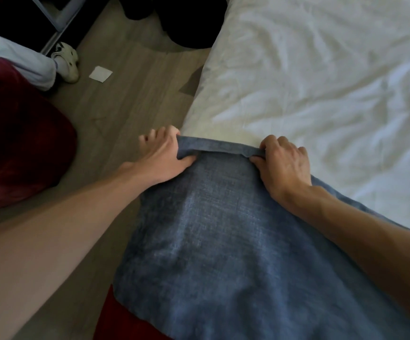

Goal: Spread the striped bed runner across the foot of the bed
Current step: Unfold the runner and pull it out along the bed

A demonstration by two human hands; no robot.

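Note:
The bed runner (211, 229) is a blue woven cloth with a red band showing at its lower left. It lies over the edge of the bed (321, 82), which has a wrinkled white cover. My left hand (164, 153) pinches the runner's far folded edge at its left corner, beside the bed's edge. My right hand (282, 160) grips the same folded edge further right, on top of the white cover. Both forearms reach in from the bottom of the view.
Grey wood-look floor (130, 94) runs left of the bed. A dark red cushion (20, 143) sits at the left. Another person's leg and white shoe (66, 61) stand near a white paper scrap (100, 74). Dark objects lie at the top.

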